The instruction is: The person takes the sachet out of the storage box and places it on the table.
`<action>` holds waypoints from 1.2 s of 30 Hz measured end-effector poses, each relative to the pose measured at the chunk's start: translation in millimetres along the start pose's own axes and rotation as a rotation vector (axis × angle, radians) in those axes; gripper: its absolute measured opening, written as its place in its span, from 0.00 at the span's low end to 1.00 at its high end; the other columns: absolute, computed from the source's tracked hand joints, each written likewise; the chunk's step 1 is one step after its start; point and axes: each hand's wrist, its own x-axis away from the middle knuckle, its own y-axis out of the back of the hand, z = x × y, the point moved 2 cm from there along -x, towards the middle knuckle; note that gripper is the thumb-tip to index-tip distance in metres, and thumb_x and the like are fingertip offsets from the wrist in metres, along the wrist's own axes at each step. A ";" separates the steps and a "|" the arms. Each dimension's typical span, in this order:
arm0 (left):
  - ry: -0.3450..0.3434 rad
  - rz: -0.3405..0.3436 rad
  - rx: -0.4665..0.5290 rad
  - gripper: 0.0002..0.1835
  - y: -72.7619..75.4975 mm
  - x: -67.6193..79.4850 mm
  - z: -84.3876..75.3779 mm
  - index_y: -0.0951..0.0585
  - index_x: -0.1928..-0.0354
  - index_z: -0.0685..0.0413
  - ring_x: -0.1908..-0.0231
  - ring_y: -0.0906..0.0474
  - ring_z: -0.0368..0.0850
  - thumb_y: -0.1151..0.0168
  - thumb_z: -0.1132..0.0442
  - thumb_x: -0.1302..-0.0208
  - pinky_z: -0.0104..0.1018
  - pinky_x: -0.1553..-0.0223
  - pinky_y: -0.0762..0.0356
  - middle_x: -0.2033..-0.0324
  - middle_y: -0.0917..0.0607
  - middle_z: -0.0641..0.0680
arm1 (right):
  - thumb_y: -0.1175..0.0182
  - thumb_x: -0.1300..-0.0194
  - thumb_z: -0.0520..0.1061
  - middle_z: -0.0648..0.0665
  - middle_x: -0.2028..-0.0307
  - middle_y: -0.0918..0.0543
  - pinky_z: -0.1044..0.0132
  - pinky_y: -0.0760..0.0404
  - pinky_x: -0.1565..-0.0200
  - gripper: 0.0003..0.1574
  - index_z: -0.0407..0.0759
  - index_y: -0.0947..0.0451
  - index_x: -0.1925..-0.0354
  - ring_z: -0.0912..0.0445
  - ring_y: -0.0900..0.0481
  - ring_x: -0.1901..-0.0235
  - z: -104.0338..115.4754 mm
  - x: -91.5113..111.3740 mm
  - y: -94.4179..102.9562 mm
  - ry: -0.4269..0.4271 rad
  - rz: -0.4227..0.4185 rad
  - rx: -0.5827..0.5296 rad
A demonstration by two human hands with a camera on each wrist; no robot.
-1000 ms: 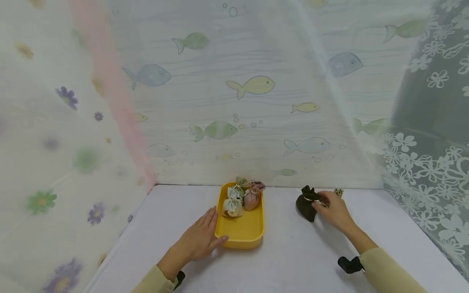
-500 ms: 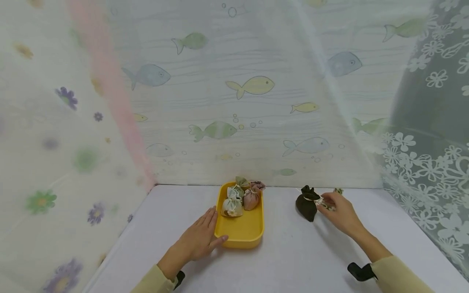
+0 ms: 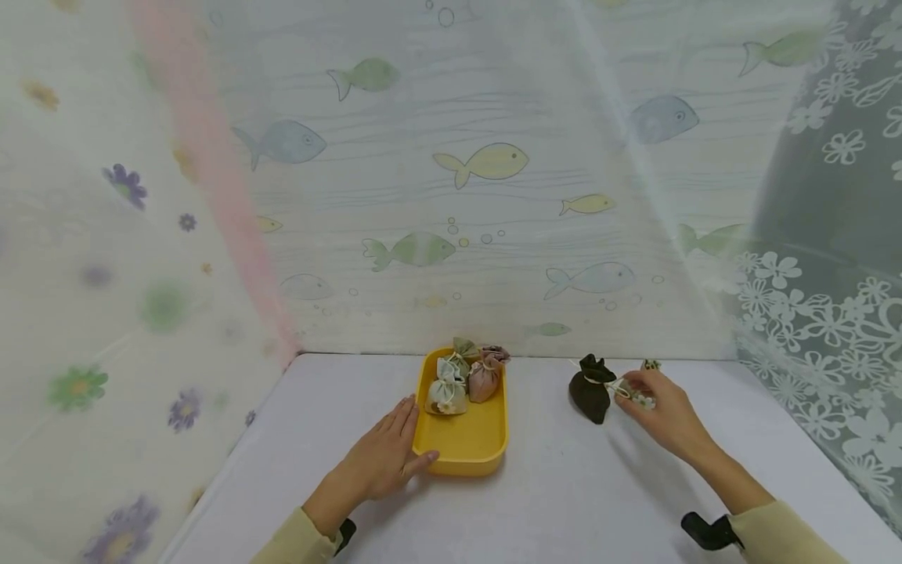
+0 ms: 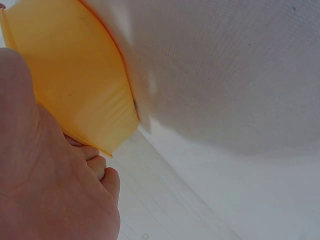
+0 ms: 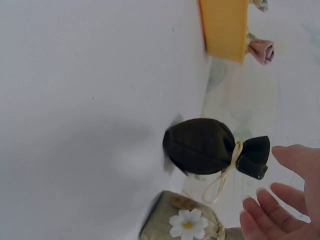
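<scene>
My left hand (image 3: 384, 462) lies along the left side of a yellow tray (image 3: 465, 446), fingers straight against the rim and thumb over its near corner. On the right, a dark drawstring pouch (image 3: 589, 398) stands tied at the neck with a cream cord. Just right of it is my right hand (image 3: 665, 411). The right wrist view shows the thumb and fingers spread, apart from the dark pouch (image 5: 200, 146). A grey-green pouch (image 5: 162, 220) with a white flower sits beside it, partly hidden behind the right hand in the head view.
Inside the tray's far half sit a white pouch (image 3: 447, 398), a pink pouch (image 3: 484, 382) and a green pouch (image 3: 463, 350). The white table (image 3: 550, 501) ends at a fish-print curtain (image 3: 493, 258). A lace-patterned curtain (image 3: 831, 313) hangs at the right.
My right hand has drawn back to the right from the dark pouch's neck, showing more of the flowered pouch. The dark pouch stays put. My left hand keeps its place on the tray.
</scene>
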 end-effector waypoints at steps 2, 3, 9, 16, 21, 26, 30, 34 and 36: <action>0.003 0.000 -0.001 0.50 -0.4 0.0 0.8 0.46 0.21 0.69 0.21 0.52 0.60 0.57 0.30 0.24 0.58 0.24 0.47 0.20 0.50 0.66 | 0.30 0.36 0.38 0.34 0.54 0.18 0.39 0.19 0.52 0.23 0.28 0.23 0.46 0.39 0.19 0.53 4.6 0.5 -0.5 0.014 -0.003 -0.013; 0.005 0.004 -0.010 0.51 -1.0 -0.1 1.3 0.47 0.21 0.68 0.21 0.53 0.59 0.58 0.30 0.25 0.57 0.24 0.47 0.20 0.50 0.65 | 0.30 0.36 0.38 0.34 0.53 0.18 0.40 0.19 0.52 0.24 0.28 0.23 0.45 0.39 0.19 0.53 7.0 0.7 -1.1 0.020 -0.001 -0.021; 0.003 0.009 -0.010 0.52 -1.9 0.5 3.0 0.48 0.21 0.67 0.20 0.54 0.58 0.60 0.28 0.25 0.56 0.23 0.48 0.20 0.51 0.65 | 0.29 0.35 0.40 0.35 0.50 0.18 0.43 0.17 0.51 0.25 0.30 0.22 0.44 0.40 0.19 0.51 20.8 -0.7 -9.2 0.053 0.022 -0.046; -0.014 0.012 0.002 0.51 0.7 0.5 0.3 0.47 0.21 0.69 0.21 0.53 0.60 0.60 0.29 0.25 0.57 0.24 0.47 0.20 0.50 0.67 | 0.28 0.37 0.39 0.38 0.53 0.17 0.45 0.17 0.51 0.22 0.33 0.21 0.47 0.45 0.20 0.53 40.7 -4.9 -24.6 0.095 0.053 -0.064; -0.004 0.015 -0.008 0.51 2.2 0.1 -0.9 0.47 0.21 0.68 0.21 0.54 0.58 0.60 0.29 0.25 0.56 0.23 0.48 0.20 0.50 0.65 | 0.28 0.36 0.39 0.42 0.53 0.18 0.48 0.17 0.50 0.20 0.35 0.20 0.48 0.47 0.19 0.53 56.3 -9.7 -40.3 0.133 0.073 -0.094; -0.014 0.003 -0.013 0.50 1.7 -0.6 -0.3 0.46 0.22 0.69 0.21 0.53 0.59 0.59 0.30 0.24 0.57 0.24 0.47 0.21 0.49 0.66 | 0.28 0.36 0.41 0.45 0.52 0.17 0.47 0.17 0.48 0.21 0.39 0.20 0.46 0.48 0.18 0.51 71.1 -16.7 -59.4 0.127 0.122 -0.128; -0.012 0.000 -0.031 0.51 -2.1 -2.1 2.8 0.47 0.21 0.68 0.20 0.54 0.57 0.62 0.29 0.24 0.55 0.23 0.48 0.20 0.51 0.65 | 0.28 0.36 0.41 0.44 0.52 0.17 0.46 0.17 0.47 0.22 0.39 0.20 0.45 0.45 0.19 0.51 85.0 -24.5 -73.1 0.122 0.157 -0.153; -0.012 -0.006 -0.019 0.51 -2.6 -1.7 3.3 0.46 0.21 0.68 0.21 0.53 0.58 0.61 0.29 0.24 0.55 0.23 0.47 0.20 0.50 0.65 | 0.29 0.35 0.41 0.40 0.50 0.18 0.45 0.18 0.44 0.24 0.38 0.21 0.43 0.45 0.19 0.50 98.7 -31.6 -87.3 0.111 0.199 -0.184; -0.013 -0.004 -0.008 0.50 0.0 -0.8 1.6 0.46 0.22 0.69 0.21 0.52 0.60 0.59 0.31 0.24 0.57 0.24 0.47 0.21 0.49 0.66 | 0.29 0.35 0.42 0.39 0.49 0.19 0.45 0.19 0.43 0.24 0.38 0.22 0.43 0.45 0.20 0.49 105.4 -35.1 -94.3 0.101 0.217 -0.197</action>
